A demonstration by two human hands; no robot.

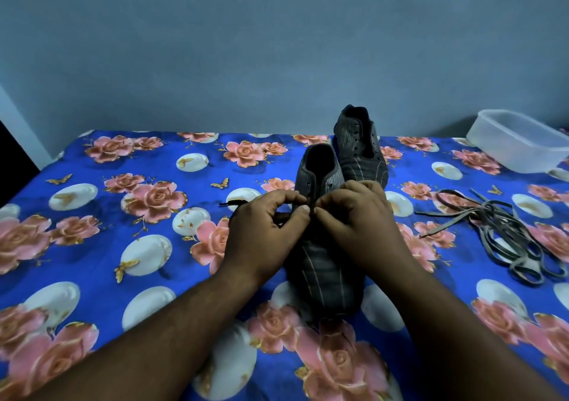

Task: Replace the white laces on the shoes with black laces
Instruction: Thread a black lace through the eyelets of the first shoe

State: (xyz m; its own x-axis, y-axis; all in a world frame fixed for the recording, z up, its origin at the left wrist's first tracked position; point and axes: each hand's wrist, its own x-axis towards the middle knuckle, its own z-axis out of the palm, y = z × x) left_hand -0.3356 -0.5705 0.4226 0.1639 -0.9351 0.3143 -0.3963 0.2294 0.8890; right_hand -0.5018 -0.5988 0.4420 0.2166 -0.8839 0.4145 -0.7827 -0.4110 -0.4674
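Two dark grey shoes stand on a blue flowered bedsheet (92, 246). The near shoe (323, 274) points its toe toward me, and the far shoe (360, 145) stands behind it with bare eyelets. Both hands meet over the near shoe's eyelets. My left hand (264, 231) pinches a black lace (234, 203) whose end trails out to the left. My right hand (357, 225) pinches the same lace at the eyelet row. The fingers hide the lace where the two hands meet.
A tangle of pale greyish laces (505, 234) lies on the sheet at the right. A clear plastic tub (523, 145) stands at the back right corner. A plain blue-grey wall runs behind the bed.
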